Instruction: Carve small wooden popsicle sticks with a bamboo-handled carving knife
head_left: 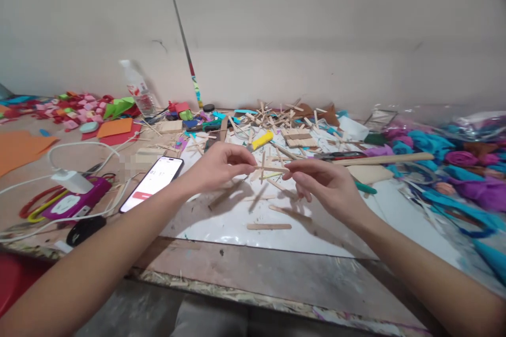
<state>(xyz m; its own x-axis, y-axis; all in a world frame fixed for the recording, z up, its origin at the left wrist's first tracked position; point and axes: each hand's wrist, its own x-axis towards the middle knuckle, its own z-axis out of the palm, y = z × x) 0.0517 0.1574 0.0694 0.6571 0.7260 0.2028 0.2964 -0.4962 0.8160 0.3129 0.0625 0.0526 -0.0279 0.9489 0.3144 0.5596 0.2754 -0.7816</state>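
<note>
My left hand [225, 164] pinches one end of a thin wooden craft stick [269, 169], held level above the white sheet [233, 234]. At its other end my right hand [322, 181] grips it between thumb and fingertips. A second stick crosses it upright near the left fingertips, forming a cross; whether the two are joined I cannot tell. Below the hands, a loose craft stick [269, 226] lies flat on the sheet, with several more behind it. A yellow-handled cutter [262, 139] rests just beyond the hands.
A lit phone [152, 184] and a purple power strip [79, 199] with white cables lie left. A water bottle [138, 89] stands by the wall. Wooden scraps [272, 116] are heaped at the back. Blue and purple crepe paper [474, 184] crowds the right.
</note>
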